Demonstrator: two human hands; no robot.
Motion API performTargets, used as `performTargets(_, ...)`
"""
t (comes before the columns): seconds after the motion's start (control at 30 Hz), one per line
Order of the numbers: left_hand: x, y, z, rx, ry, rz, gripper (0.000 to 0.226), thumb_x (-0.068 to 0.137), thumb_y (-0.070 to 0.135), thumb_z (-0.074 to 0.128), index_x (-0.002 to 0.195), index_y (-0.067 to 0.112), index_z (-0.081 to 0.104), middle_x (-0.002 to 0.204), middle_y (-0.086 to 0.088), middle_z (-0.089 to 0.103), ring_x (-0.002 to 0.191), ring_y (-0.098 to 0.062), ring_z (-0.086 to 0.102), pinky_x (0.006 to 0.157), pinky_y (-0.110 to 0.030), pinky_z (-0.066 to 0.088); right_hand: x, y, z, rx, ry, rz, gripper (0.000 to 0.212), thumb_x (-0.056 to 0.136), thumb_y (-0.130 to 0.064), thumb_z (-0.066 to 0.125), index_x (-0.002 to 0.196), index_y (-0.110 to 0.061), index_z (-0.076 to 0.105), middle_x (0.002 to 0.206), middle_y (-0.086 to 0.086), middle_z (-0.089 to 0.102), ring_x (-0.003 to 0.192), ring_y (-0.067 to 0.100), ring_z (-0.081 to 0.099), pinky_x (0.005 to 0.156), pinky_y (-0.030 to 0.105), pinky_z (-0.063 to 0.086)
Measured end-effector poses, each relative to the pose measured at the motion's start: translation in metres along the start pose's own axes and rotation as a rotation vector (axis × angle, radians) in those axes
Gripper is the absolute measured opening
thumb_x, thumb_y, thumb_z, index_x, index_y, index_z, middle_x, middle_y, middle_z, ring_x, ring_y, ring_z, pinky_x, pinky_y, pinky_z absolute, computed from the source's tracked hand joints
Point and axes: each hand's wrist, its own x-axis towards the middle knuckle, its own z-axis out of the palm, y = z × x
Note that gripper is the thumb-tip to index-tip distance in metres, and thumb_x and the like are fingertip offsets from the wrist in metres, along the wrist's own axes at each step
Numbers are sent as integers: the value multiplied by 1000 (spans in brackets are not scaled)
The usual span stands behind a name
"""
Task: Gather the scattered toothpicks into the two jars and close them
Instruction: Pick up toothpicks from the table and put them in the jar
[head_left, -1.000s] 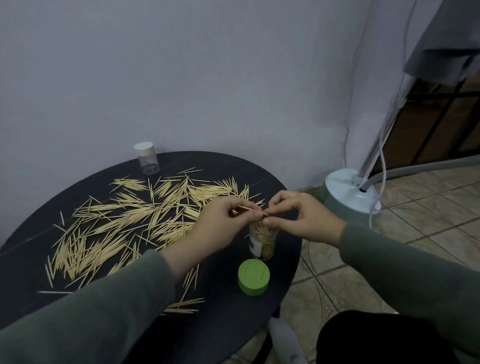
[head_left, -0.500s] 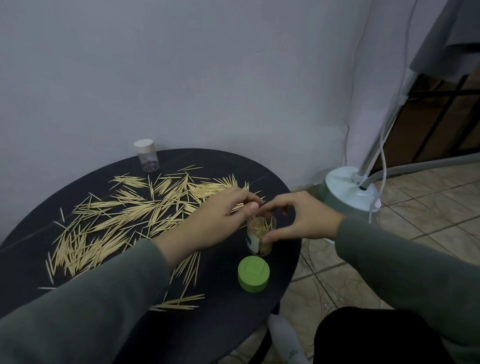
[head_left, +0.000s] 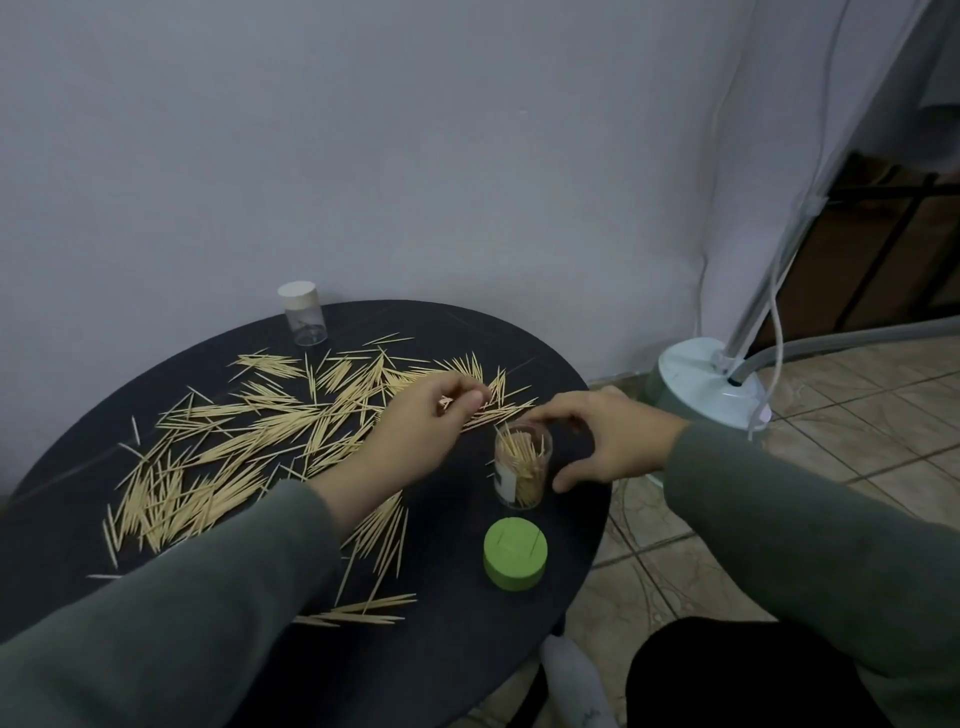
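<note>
Dozens of toothpicks (head_left: 249, 441) lie scattered over the round black table (head_left: 457, 649), and your open jar (head_left: 522, 465), part full, stands near its right edge with the green lid (head_left: 515, 554) just in front. Your left hand (head_left: 421, 426) pinches at toothpicks behind the jar, while your right hand (head_left: 602, 441) curves around it with fingers spread and relaxed. One capped jar (head_left: 304, 314) stands far back.

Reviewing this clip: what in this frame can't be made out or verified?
All in the head view:
- Toothpicks under the left hand: hand and sleeve cover part of the pile; what its fingers pinch is too small to tell.
- Far jar: contents too small to judge.
- Open jar: the right hand curves round it; actual contact is unclear.
- Green lid: surface markings too blurred to read.
- Table: near edge hidden by the sleeves.
</note>
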Motion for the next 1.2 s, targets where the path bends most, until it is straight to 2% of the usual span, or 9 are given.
performTargets(0.1, 0, -10, 2, 172, -125, -101, 10, 90, 29, 65, 99, 30, 65, 96, 14, 60, 88, -1, 54, 76, -20, 43, 4, 4, 4, -102, 29, 43, 53, 82, -45, 71, 131, -39, 50, 120, -18, 54, 107, 3, 46, 100, 28, 29)
performTargets(0.2, 1, -17, 8, 242, -247, -121, 16, 82, 33, 73, 97, 32, 67, 96, 14, 62, 93, -4, 57, 77, -19, 44, 11, 3, 10, -92, 85, 75, 39, 84, -48, 66, 120, -36, 59, 112, -16, 56, 97, 2, 47, 98, 31, 33)
performTargets(0.27, 3, -20, 13, 252, -252, -127, 20, 78, 37, 76, 95, 33, 68, 95, 15, 62, 93, -5, 57, 83, -24, 47, 17, 1, 15, -87, 98, 70, 34, 86, -46, 64, 118, -35, 62, 109, -16, 56, 93, 1, 46, 99, 34, 34)
performTargets(0.43, 8, -28, 13, 366, -171, -115, 25, 78, 44, 74, 98, 32, 68, 98, 14, 60, 94, -6, 57, 83, -27, 49, 36, -3, 23, -135, 117, 58, 22, 91, -40, 59, 111, -34, 66, 116, -11, 59, 109, 12, 52, 98, 37, 31)
performTargets(0.63, 15, -36, 4, 558, -27, -170, 41, 83, 50, 67, 119, 33, 60, 118, 7, 53, 110, -13, 51, 91, -33, 48, 55, -3, 21, -211, 230, 101, 24, 89, -47, 59, 109, -35, 66, 119, -10, 56, 114, 13, 46, 101, 39, 33)
performTargets(0.77, 17, -39, 0, 682, -27, -148, 39, 89, 51, 58, 124, 32, 60, 120, 6, 56, 112, -16, 54, 90, -35, 49, 66, 3, 17, -181, 203, 174, 47, 85, -50, 64, 128, -38, 52, 130, -8, 52, 122, 16, 45, 106, 44, 31)
performTargets(0.83, 19, -39, -1, 738, -31, -112, 35, 91, 51, 55, 121, 34, 63, 116, 6, 58, 110, -16, 55, 87, -34, 50, 70, 5, 14, -186, 179, 171, 52, 85, -50, 64, 133, -38, 49, 126, -9, 56, 119, 14, 48, 104, 42, 31)
performTargets(1.0, 22, -38, -5, 799, -61, -53, 31, 93, 49, 54, 118, 34, 64, 115, 7, 58, 111, -15, 52, 84, -31, 50, 84, 4, 7, -227, 124, 67, 44, 86, -46, 64, 129, -40, 54, 108, -15, 61, 111, 9, 51, 93, 35, 27)
performTargets(1.2, 22, -36, -9, 837, -76, -56, 28, 93, 47, 54, 111, 29, 65, 114, 7, 60, 112, -15, 52, 83, -31, 47, 101, 1, -2, -413, 102, -49, 48, 84, -51, 64, 130, -40, 55, 137, -13, 48, 122, 12, 38, 94, 35, 26)
